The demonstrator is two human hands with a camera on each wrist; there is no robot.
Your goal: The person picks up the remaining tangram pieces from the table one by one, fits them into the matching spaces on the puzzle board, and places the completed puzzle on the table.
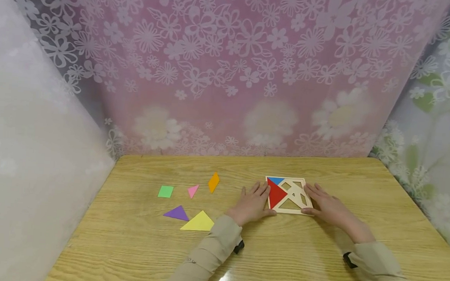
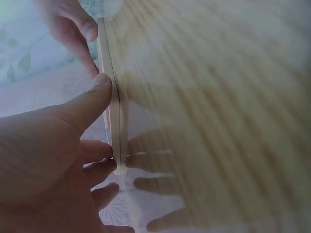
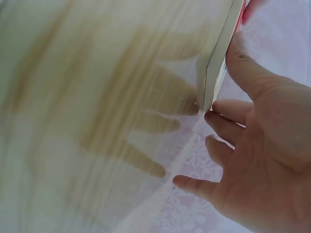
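Observation:
A wooden tangram board [image 1: 296,198] lies flat on the table, a red triangle [image 1: 276,194] and a small blue triangle [image 1: 275,180] set in its left part; several other recesses are bare. My left hand [image 1: 251,203] touches the board's left side, its thumb at the near left corner. On the opposite side my right hand [image 1: 328,205] rests against the edge, thumb over the near right corner. Both wrist views show fingertips along the board's pale edge [image 2: 112,92], the outer fingers spread free of it.
Left of the board lie loose tangram pieces: a green square [image 1: 165,192], a pink triangle [image 1: 193,191], an orange parallelogram [image 1: 214,182], a purple triangle [image 1: 177,213] and a yellow triangle [image 1: 198,222], partly behind the left sleeve. Flowered curtains [image 1: 213,71] enclose the wooden table [image 1: 133,251].

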